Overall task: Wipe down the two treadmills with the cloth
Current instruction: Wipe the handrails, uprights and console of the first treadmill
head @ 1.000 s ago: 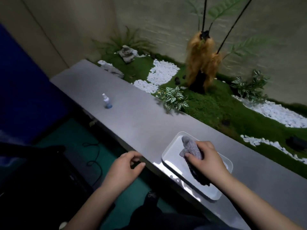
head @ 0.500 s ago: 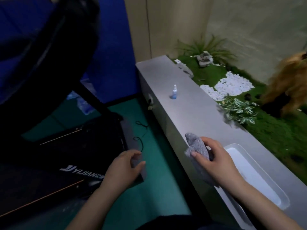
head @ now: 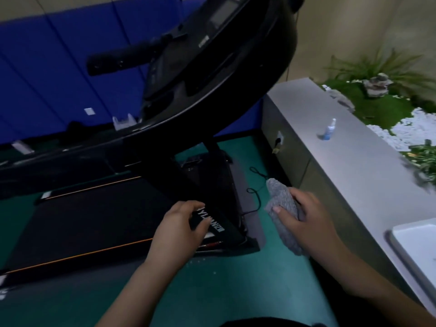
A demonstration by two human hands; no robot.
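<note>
Cloth [head: 284,214] off the tray [head: 418,241] and now in the air over the green floor [head: 236,291], bunched in my right hand [head: 313,220], whose grip is clenched round it. A second ago it lay in that tray on the tabletop [head: 354,149]; I have since turned to the treadmill [head: 146,180], whose black deck and console now fill the view. My left hand [head: 181,227] hangs loosely curled above the deck, grasping nothing. No wiping has begun; the console looks the likely first surface. A spray bottle [head: 329,131] stands behind.
</note>
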